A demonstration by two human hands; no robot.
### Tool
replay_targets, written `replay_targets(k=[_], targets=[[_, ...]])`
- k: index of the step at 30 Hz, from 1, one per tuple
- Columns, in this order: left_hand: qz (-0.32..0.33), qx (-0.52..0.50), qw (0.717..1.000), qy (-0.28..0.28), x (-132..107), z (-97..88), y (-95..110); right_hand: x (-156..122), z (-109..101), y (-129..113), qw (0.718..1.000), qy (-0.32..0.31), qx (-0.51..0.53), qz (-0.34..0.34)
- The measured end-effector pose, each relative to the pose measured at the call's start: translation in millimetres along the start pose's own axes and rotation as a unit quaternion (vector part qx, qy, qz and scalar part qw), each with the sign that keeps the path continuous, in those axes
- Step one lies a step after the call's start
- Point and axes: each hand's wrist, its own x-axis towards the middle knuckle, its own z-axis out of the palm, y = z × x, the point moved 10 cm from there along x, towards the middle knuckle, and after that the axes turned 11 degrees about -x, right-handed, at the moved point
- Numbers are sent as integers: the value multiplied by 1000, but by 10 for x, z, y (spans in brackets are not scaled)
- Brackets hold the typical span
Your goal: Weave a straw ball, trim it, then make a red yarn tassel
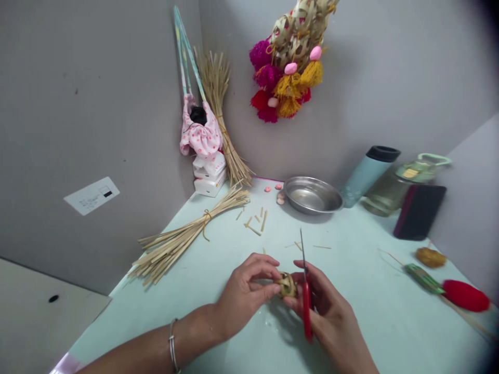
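Observation:
My left hand [245, 291] pinches a small woven straw ball [287, 285] between thumb and fingers, just above the pale green table [351, 291]. My right hand [331, 317] touches the ball's other side with its fingertips and grips red-handled scissors [306, 291]. The scissor blades are closed and point away from me. A bracelet sits on my left wrist.
A tied bundle of straw strips [187, 236] lies at the left, with cut bits [255, 221] behind my hands. At the back stand a steel bowl [312, 195], a teal flask [366, 174], a glass jar [397, 187] and a dark case [419, 210]. A red tassel [463, 295] lies at the right.

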Motion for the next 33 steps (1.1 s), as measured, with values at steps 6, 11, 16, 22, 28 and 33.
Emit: replay_targets(k=[6,11,16,22,28,33], targets=[[-5,-41,999,7,30,-25,-2,-21,-19,-183,1000,21,18,-1],[-18,-62,998,3,38,-26,-32,-16,-28,-246,999,36,28,25],[-24,-73,997,-3,26,6,-30,-25,-31,-236,998,44,40,14],[-27,-78,996,-44,8,80,-52,-25,-33,-236,999,41,29,16],[8,-9,1000,0,4,-15,-12,-6,8,-203,999,26,39,27],[39,27,999,15,14,-39,60,1,1,-187,999,27,34,30]])
